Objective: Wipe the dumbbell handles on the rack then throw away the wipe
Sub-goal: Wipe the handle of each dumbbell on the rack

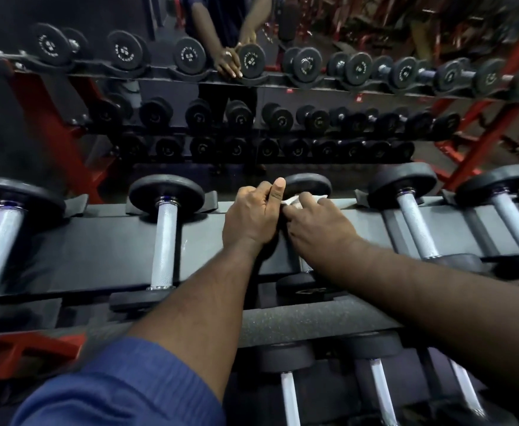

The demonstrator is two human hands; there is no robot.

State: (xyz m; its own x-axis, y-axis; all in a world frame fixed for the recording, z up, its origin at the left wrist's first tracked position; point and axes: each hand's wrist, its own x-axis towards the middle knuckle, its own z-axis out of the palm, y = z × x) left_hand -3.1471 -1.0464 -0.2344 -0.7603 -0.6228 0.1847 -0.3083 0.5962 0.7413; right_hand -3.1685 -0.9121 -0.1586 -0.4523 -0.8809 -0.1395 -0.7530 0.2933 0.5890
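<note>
Black dumbbells with silver knurled handles lie in a row on the top shelf of a black rack (98, 250). My left hand (252, 216) and my right hand (316, 226) meet over the middle dumbbell (309, 184). Most of its handle is hidden beneath them. A small white wipe (295, 201) shows between my fingers; both hands pinch it, and my left thumb points up. Bare handles lie to the left (166, 244) and to the right (416, 222) of my hands.
A mirror behind the rack reflects the person and the rows of dumbbells (252, 61). Lower shelves hold more dumbbells (289, 392). Red frame posts (492, 127) stand on the right and red rack parts (27, 348) at the lower left.
</note>
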